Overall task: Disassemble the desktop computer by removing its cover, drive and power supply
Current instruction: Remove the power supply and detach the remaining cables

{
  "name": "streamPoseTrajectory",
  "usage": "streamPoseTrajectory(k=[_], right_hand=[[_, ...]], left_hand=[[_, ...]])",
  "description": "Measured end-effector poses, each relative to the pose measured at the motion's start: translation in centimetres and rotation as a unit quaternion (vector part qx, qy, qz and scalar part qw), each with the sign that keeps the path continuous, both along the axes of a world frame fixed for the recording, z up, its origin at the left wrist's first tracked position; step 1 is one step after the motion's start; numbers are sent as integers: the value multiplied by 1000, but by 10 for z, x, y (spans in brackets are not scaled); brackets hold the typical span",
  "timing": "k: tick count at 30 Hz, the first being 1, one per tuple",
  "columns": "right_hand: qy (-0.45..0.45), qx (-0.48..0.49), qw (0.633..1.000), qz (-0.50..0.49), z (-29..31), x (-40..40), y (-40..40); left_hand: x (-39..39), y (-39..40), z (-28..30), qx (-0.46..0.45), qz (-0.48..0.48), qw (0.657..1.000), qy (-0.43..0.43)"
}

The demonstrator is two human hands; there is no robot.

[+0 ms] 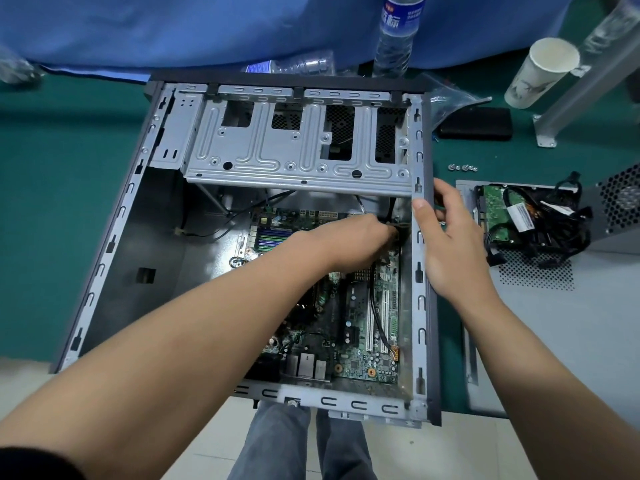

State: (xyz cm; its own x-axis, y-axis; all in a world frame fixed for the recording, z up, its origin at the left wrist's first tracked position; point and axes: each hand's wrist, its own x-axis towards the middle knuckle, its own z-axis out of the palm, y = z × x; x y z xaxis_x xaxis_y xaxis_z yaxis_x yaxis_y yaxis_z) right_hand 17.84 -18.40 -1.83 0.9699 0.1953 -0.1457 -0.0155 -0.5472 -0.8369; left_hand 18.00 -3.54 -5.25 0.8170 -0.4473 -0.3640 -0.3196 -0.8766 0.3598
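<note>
green worktop carries the open case. our left hand pinches a cable by the motherboard's far right corner; right hand grips the case's right rail. we pull straight, gently.

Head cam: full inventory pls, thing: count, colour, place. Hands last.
computer case: 1, grey, open, centre of table
drive cage: 1, silver, top of case
motherboard: 1, green, inside case
side cover: 1, light grey, flat, right of case
power supply: 1, grey, mesh-sided, on side cover
hard drive: 1, green board up, on side cover
cable bundle: 1, black, beside hard drive
screws: several, silver, table right of case
water bottle: 1, clear, blue label, behind case
paper cup: 1, white, top right
black box: 1, right of case top
table mat: 1, green
left hand: inside case, on cables by right wall; grip hidden
right hand: grips case right wall
</note>
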Motion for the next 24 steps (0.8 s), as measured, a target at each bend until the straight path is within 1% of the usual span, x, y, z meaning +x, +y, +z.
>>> streamPoseTrajectory(k=[2, 6, 8, 10, 13, 15, 19, 24], right_hand=[[-1, -2, 1000, 0, 0, 0, 0], [-5, 2, 1000, -1, -1, 0, 0], [-6, 2, 1000, -2, -1, 0, 0], [-5, 4, 1000, -3, -1, 1, 0], [-5, 3, 1000, -3, -2, 1, 0], [-5, 5, 1000, -2, -2, 1, 0], [-4, 3, 1000, 1, -2, 1, 0], [-7, 1, 1000, -1, -1, 2, 1]], left_hand=[[1, 1, -1, 20, 11, 1000, -13], [-5, -2, -5, 88, 16, 994, -66], [-6, -4, -7, 104, 18, 992, -71], [-6, -3, -7, 96, 25, 994, -54], [-10, -1, -5, 33, 28, 999, -12], [-13, -1, -4, 10, 24, 1000, -1], [-13, -5, -5, 21, 20, 999, -13], [-11, -9, -6, 52, 45, 996, -51]])
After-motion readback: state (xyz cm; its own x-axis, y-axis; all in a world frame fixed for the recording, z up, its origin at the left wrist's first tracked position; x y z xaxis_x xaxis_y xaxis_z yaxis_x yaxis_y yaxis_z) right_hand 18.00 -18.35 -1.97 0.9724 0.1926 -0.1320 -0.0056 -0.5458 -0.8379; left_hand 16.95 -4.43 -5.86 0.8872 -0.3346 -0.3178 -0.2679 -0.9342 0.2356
